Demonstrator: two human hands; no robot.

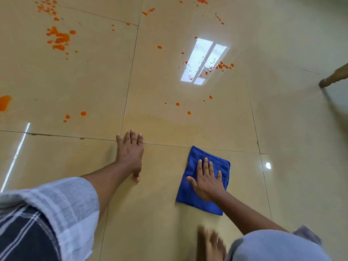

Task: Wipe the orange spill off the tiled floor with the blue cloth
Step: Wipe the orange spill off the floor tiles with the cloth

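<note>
On glossy beige tiled floor (pixel 169 232), folded blue microfibre cloth (pixel 190 193) lying near right of centre, right hand (pixel 206 180) pressing it flat with fingers straight, left hand (pixel 130 151) spread flat on tile beside, orange spill splatters (pixel 59 38) well beyond both hands.

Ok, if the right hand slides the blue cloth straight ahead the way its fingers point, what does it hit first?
The right hand pressing the blue cloth would first cross bare tile and the grout line, then likely the faint smear before the nearest orange drop.
</note>
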